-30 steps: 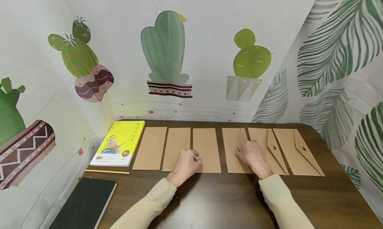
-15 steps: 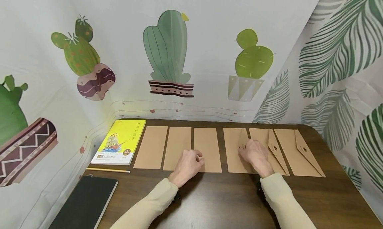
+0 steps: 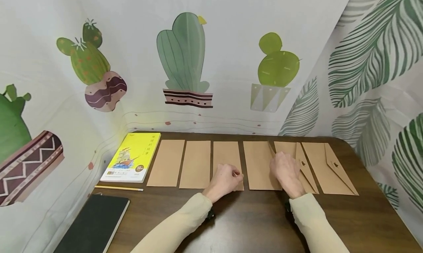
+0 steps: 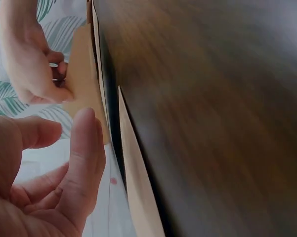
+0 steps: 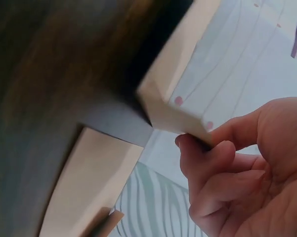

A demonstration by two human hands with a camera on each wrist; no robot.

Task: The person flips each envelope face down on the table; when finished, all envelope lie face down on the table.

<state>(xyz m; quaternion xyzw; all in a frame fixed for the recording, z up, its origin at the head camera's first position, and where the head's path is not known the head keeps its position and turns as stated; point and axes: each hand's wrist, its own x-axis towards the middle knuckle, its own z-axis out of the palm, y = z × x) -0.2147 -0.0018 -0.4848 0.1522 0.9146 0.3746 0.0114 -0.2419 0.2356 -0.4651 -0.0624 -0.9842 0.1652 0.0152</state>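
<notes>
The right hand (image 3: 287,170) has the flap (image 5: 173,118) of the fourth envelope (image 3: 259,161) pinched between thumb and fingers, and that flap stands raised off the paper at the right side. The envelope itself lies flat on the desk (image 3: 244,223), just right of the middle of a row of six along the far side.

Over to its left, the left hand (image 3: 223,179) hangs over the near part of the third envelope (image 3: 226,154), fingers loosely bent, thumb and forefinger apart, holding nothing; I can't tell whether it brushes the paper.

Right of the fourth come the fifth envelope (image 3: 308,174), partly covered by the right hand, and the sixth envelope (image 3: 317,168), both with their pointed flaps showing a small dark mark. At the left of the row, the first envelope (image 3: 166,163) and second envelope (image 3: 195,163) show plain brown faces.

Beyond them, at the far left, sits a yellow book (image 3: 133,157) with a ship on its cover. A pencil (image 3: 119,188) lies just nearer than the book, and a black notebook (image 3: 92,223) nearer again. Pale sleeves (image 3: 175,223) cover both arms. Behind the desk hangs a cloth (image 3: 228,62) printed with potted cacti.
</notes>
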